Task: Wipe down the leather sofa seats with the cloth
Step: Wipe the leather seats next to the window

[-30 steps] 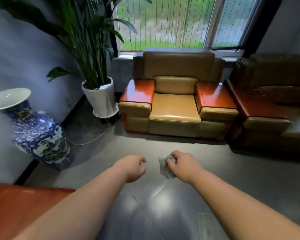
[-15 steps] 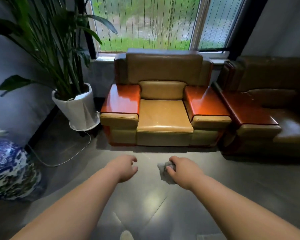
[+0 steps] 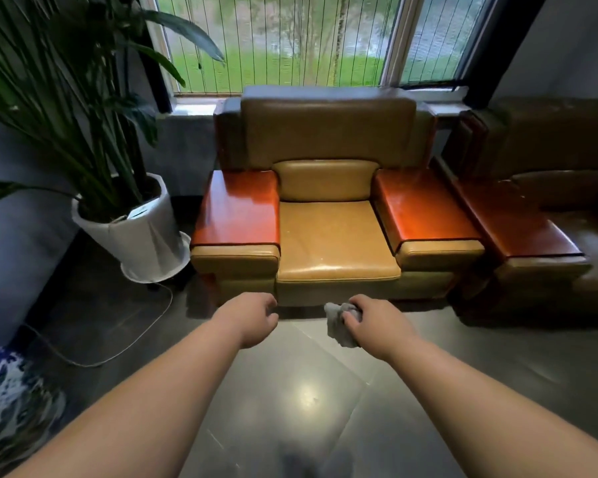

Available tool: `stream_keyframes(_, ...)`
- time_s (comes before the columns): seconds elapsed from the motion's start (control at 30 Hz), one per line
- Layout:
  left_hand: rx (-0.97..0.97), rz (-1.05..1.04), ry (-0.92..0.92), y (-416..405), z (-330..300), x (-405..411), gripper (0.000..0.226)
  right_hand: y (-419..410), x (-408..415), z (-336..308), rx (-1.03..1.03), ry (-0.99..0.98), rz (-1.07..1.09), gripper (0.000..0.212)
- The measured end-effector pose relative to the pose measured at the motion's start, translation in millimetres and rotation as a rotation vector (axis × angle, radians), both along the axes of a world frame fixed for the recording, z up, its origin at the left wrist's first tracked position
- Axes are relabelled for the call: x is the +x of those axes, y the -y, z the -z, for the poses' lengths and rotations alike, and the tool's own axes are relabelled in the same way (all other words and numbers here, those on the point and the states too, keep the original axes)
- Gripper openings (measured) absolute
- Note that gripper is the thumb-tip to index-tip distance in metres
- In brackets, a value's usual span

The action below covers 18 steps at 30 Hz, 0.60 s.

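right fingers (image 3: 351, 317) pinch cloth (image 3: 339, 326), hanging lengthwise down | left hand (image 3: 256, 317) loosely curled, holding nothing

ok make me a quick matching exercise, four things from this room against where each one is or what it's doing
Things:
1. grey crumpled cloth
2. tan leather armchair seat cushion
3. white plant pot
4. left hand

Places or states:
A. on the floor left of the armchair
B. holds nothing, fingers loosely curled
C. gripped in the right hand
D. between two glossy orange armrests

Pairs: 1-C, 2-D, 3-A, 4-B
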<state>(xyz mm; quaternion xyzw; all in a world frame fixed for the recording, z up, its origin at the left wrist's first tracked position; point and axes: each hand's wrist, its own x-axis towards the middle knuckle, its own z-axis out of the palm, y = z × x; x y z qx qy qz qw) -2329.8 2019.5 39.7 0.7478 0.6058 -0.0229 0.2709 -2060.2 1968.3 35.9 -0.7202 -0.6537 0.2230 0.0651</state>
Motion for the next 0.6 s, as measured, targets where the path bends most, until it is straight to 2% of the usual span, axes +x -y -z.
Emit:
stream_keyframes(0.27, -0.072, -0.013, -0.047, -87, 20, 10, 0.035, -93, 9, 30, -0.056, -0.051, -0.035, 0.034)
stream_keyframes(0.6, -0.164, -0.08, -0.101, -224, 40, 67, 0.035, -265, 54, 69, -0.14, -0.083, -0.125, 0.034)
